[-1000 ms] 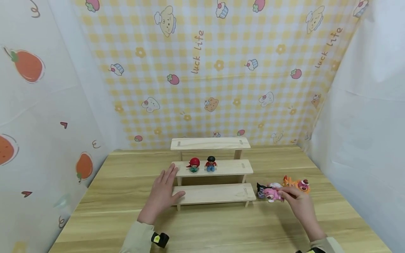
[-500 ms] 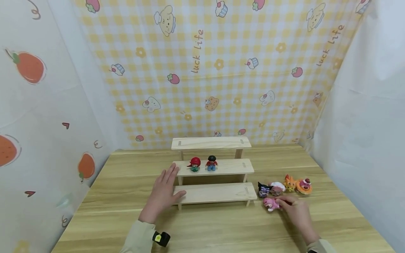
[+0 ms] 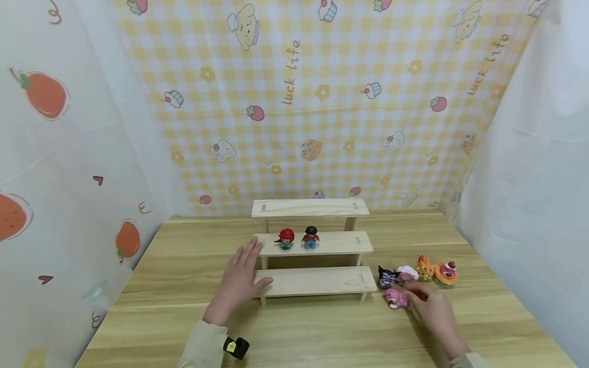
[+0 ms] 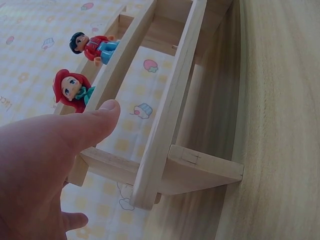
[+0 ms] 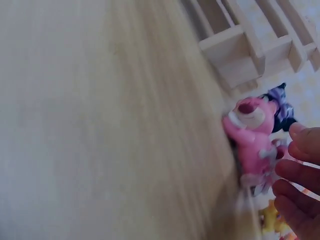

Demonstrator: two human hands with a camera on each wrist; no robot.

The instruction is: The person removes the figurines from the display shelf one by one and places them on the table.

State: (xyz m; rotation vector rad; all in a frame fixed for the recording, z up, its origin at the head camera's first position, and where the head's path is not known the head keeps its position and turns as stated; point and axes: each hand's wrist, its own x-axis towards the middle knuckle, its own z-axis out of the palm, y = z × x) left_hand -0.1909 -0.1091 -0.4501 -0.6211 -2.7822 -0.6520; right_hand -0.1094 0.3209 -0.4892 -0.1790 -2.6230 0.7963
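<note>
My left hand [image 3: 238, 278] rests with straight fingers against the left end of a three-tier wooden shelf [image 3: 317, 282]; its thumb [image 4: 102, 120] shows in the left wrist view. On the middle tier sit a red-haired figurine [image 3: 286, 238] and a figurine with black hair and a red top [image 3: 310, 237]. A pink bear figurine [image 3: 395, 298] lies on the table right of the shelf. Just beside it is my right hand [image 3: 432, 309], its fingers loosely bent and gripping nothing. In the right wrist view the pink bear [image 5: 255, 142] lies close to the fingertips.
Behind the bear, a black-and-purple figurine [image 3: 387, 277], a white-topped pink figurine [image 3: 407, 275], an orange figurine [image 3: 425, 268] and an orange ring-shaped toy [image 3: 446, 273] lie in a row. Patterned cloth [image 3: 322, 117] hangs at the back of the wooden table [image 3: 317, 332].
My right hand has brought the pink bear toward the table's front, away from the other figurines, and let go of it. The left hand has stayed on the shelf.
</note>
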